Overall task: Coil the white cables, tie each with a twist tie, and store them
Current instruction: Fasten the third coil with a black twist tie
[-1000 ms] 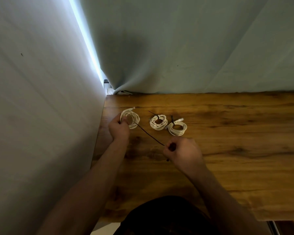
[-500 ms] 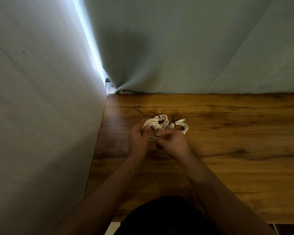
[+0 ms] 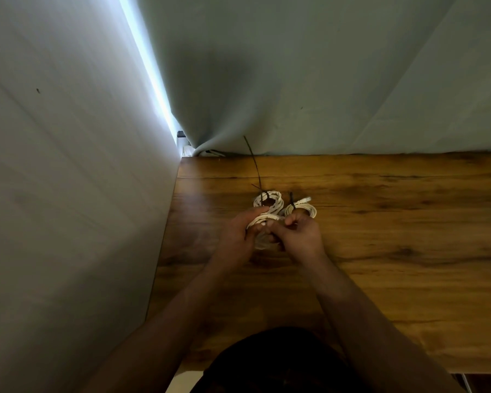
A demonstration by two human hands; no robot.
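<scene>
A coiled white cable (image 3: 262,240) is held just above the wooden table (image 3: 380,236) between both hands. My left hand (image 3: 236,239) grips its left side. My right hand (image 3: 301,236) pinches the black twist tie (image 3: 254,163) at the coil; the tie's free end sticks up and away toward the curtain. Two tied white coils lie on the table just behind my hands: one (image 3: 270,201) in the middle and one (image 3: 302,208) to the right, each with a short black tie.
A grey curtain (image 3: 323,80) hangs along the table's far edge. A pale wall (image 3: 68,194) runs close along the table's left edge. Bare wood stretches to the right.
The left hand brought the coil from the far left toward the middle. The right hand moved up to meet it, and the long tie now points away toward the curtain.
</scene>
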